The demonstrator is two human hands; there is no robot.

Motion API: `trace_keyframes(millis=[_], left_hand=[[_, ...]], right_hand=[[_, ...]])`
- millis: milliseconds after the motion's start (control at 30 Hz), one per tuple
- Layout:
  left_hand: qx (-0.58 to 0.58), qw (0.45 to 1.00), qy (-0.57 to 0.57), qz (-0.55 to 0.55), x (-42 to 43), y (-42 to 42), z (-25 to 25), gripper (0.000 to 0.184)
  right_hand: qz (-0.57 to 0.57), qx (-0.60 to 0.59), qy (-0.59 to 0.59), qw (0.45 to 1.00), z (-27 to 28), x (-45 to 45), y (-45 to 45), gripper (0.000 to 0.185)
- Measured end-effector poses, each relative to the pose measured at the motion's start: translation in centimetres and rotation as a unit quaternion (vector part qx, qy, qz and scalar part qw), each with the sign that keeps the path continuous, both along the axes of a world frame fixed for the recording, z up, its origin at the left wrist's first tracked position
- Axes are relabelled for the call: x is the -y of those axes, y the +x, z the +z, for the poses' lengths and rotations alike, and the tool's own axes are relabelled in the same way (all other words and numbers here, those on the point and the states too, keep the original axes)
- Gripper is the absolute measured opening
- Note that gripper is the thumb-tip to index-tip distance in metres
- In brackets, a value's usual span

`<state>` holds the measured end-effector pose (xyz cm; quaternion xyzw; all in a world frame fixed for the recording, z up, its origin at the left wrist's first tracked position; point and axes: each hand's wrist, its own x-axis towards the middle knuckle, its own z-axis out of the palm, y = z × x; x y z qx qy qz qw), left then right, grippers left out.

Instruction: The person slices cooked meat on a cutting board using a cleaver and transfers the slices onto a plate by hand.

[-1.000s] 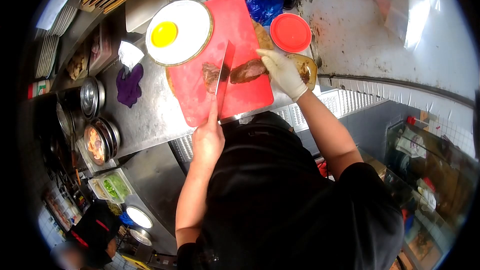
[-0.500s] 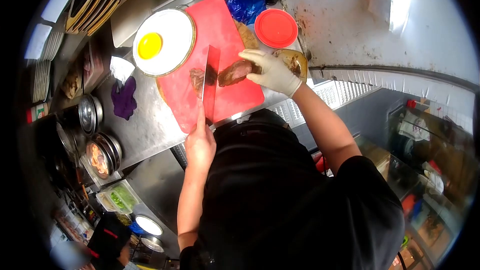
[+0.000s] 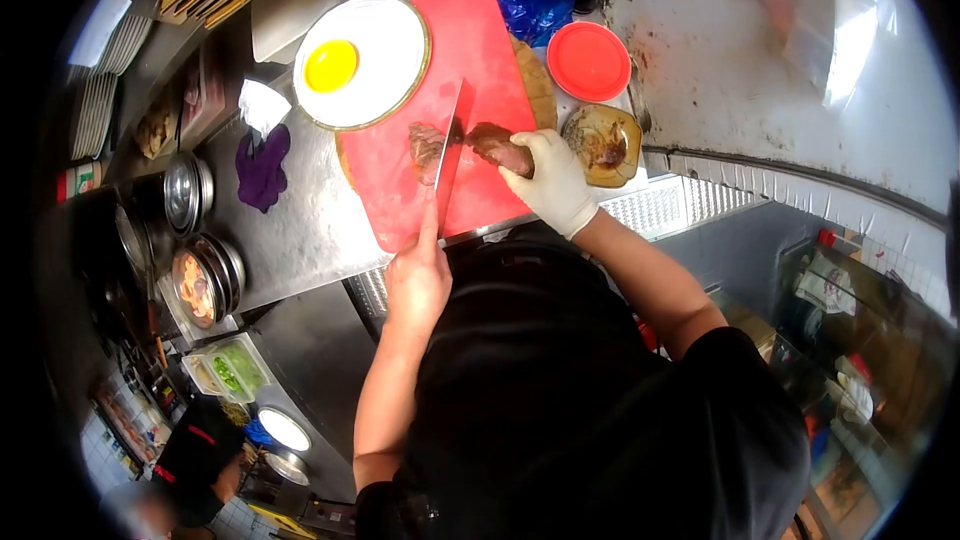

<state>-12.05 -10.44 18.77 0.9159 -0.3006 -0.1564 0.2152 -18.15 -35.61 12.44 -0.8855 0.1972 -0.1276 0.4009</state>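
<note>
At the near left, the left hand (image 3: pixel 418 278) had its fingers wrapped around a knife (image 3: pixel 450 143); right of the blade, on the red board (image 3: pixel 468 40), lay the meat chunk (image 3: pixel 497 148), seemingly soft and slick, best held by its right end, where the gloved right hand (image 3: pixel 556 183) had its fingers clamped.

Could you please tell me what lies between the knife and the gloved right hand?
In the head view, a browned piece of meat lies between the knife and the gloved right hand, on the red cutting board.
</note>
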Motion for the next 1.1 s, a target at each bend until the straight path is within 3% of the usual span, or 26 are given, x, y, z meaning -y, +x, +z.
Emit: trace_keyframes(millis=[67,167,367,567,767,1100], left_hand=[[-0.002,1.0,-0.002,0.001,0.0,0.0,0.2,0.082],[-0.005,1.0,-0.005,0.001,-0.1,0.1,0.1,0.082],[0.006,1.0,-0.014,-0.002,-0.1,0.3,0.3,0.085],[0.03,0.997,0.069,-0.031,-0.1,0.3,0.9,0.085],[0.036,0.999,0.004,-0.026,-1.0,0.3,0.1,0.085],[0.03,0.999,0.024,-0.024,-0.7,0.2,0.5,0.084]], right_hand=[[-0.015,-0.01,0.005,1.0,-0.8,-0.8,-0.4,0.051],[-0.024,0.049,-0.021,0.998,-1.2,-0.9,-0.5,0.05],[-0.018,0.04,-0.012,0.999,-0.9,-0.3,-0.3,0.048],[-0.039,0.032,-0.003,0.999,-0.7,-0.2,-0.4,0.046],[-0.054,0.043,-0.008,0.998,-0.8,-0.8,-0.4,0.048],[-0.02,0.073,-0.047,0.996,-1.2,-1.1,-0.3,0.046]])
